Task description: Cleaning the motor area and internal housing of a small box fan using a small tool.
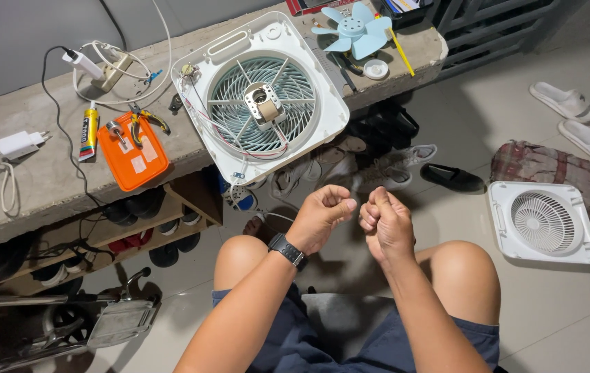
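Hands (357, 217) below opened fan housing (260, 97)

Just beyond the left hand (320, 217) the fan housing (260, 97) is smooth white plastic around a bare metal motor bracket (262, 103), lying on a rough matt concrete counter (46, 173), while the floor (550, 304) beside the right hand (386, 224) is glossy pale tile.

A person is wearing dark navy shorts (322, 338) that are leaving both knees bare, and a black wristwatch (288, 250) with a dark strap on the left wrist; both forearms are showing without sleeves.
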